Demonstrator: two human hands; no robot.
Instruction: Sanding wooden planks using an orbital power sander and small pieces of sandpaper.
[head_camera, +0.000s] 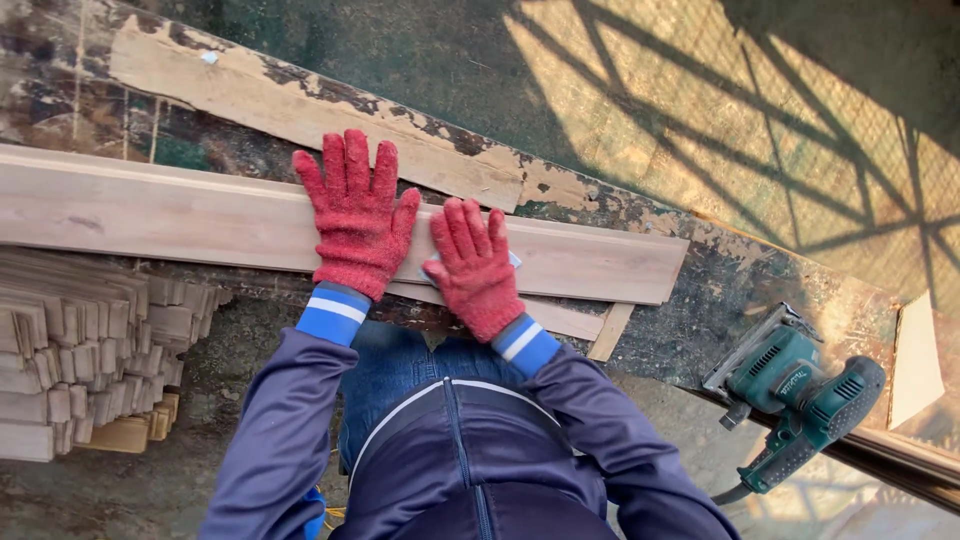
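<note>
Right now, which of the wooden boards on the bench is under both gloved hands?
The long pale plank: left hand and right hand press flat on it. The paint-flaked board behind lies untouched.

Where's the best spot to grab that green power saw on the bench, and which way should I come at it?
Take the green power saw by its rear handle, the narrow end pointing toward you off the workbench edge. It lies to your right hand's side, so come in from the near right, wrapping fingers around the handle. The metal base plate on the far side looks awkward to grip and probably sits close to the blade.
</note>
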